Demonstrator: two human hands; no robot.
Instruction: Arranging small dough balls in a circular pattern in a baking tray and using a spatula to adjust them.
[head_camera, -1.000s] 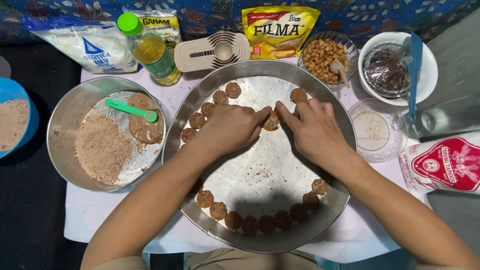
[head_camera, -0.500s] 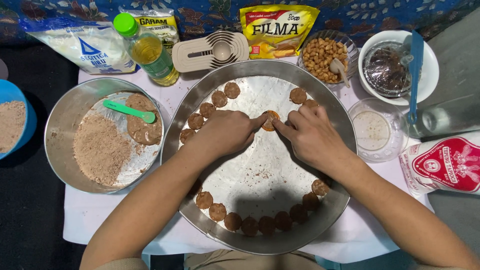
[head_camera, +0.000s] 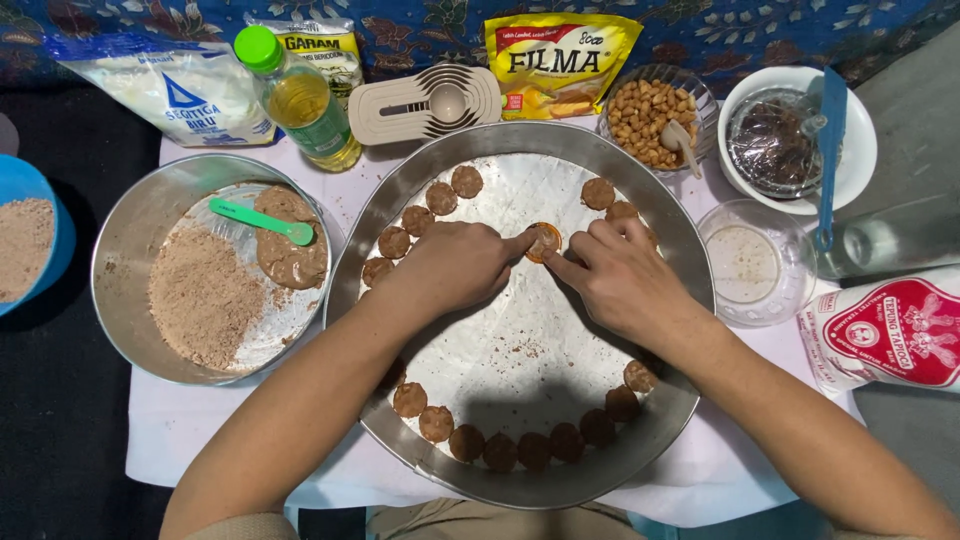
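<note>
White-clothed surface (head_camera: 200, 440), big round tray (head_camera: 385, 190) w/ cookies round the rim. Both hands, left (head_camera: 455, 265) & right (head_camera: 620, 280), have slid inward from the top rim, fingertips pinching one dough disc (head_camera: 545, 242) mid-tray, so shaping's underway.

My fingers on an orange-brown dough disc (head_camera: 544, 242), silver round tray (head_camera: 400, 190), green spatula (head_camera: 262, 220), blue flowered cloth (head_camera: 420, 30), yellow packet (head_camera: 560, 62)
</note>
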